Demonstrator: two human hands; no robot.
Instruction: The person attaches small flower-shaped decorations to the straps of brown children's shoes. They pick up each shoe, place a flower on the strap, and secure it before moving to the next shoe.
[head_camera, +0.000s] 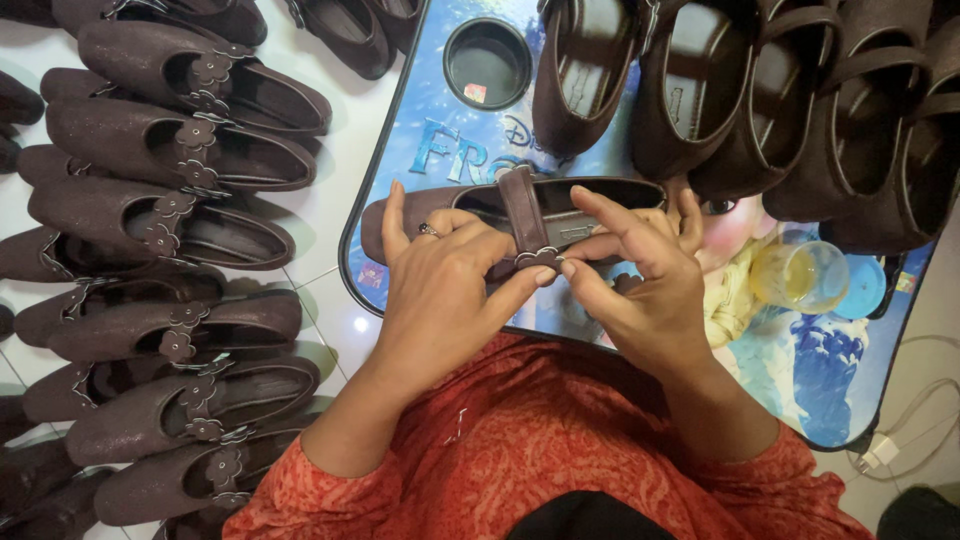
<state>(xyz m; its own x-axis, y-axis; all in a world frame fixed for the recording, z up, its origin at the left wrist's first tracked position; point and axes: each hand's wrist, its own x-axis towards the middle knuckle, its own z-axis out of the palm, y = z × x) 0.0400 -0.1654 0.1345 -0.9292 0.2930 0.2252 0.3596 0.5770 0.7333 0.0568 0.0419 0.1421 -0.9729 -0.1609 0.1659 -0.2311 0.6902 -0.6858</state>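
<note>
An orange patterned sleeve (330, 480) leads to 2 hands — left hand (440, 290) and right hand (640, 280) — fingers pinching the flower-tipped strap (527, 215) of a brown shoe (480, 205) on the worktop (820, 370)

Both hands, left hand (440, 290) and right hand (640, 280), pinched the flower-shaped strap end (537, 259) of a dark brown glittery child's shoe (480, 205) above a blue printed plastic table (420, 150).
</note>
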